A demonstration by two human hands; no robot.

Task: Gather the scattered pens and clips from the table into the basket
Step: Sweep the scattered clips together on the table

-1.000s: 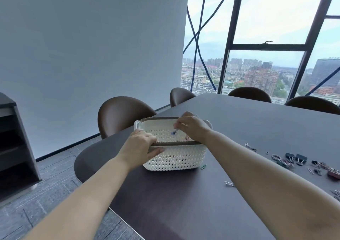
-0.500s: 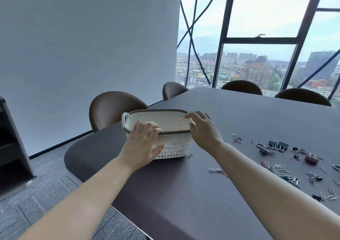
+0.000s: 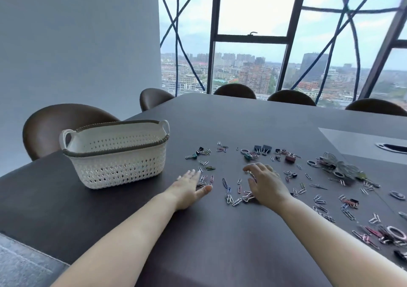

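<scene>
A white woven basket (image 3: 114, 165) with a brown rim stands on the dark table (image 3: 242, 121) at the left. Several coloured paper clips (image 3: 229, 190) lie scattered between my hands, and more clips and black binder clips (image 3: 263, 148) spread to the right. My left hand (image 3: 189, 187) lies flat on the table with straight fingers, just right of the basket, touching a few clips. My right hand (image 3: 264, 183) rests on the table with fingers bent over some clips; whether it holds any is hidden. No pens are clearly visible.
Brown chairs (image 3: 66, 123) stand along the table's left and far sides. A grey inset panel with a cable opening (image 3: 392, 148) sits at the right. A heap of larger clips (image 3: 339, 168) lies near it. Big windows fill the back wall.
Both hands have left the basket and moved right, down onto the scattered clips. The view has turned right, so the basket now sits at the left.
</scene>
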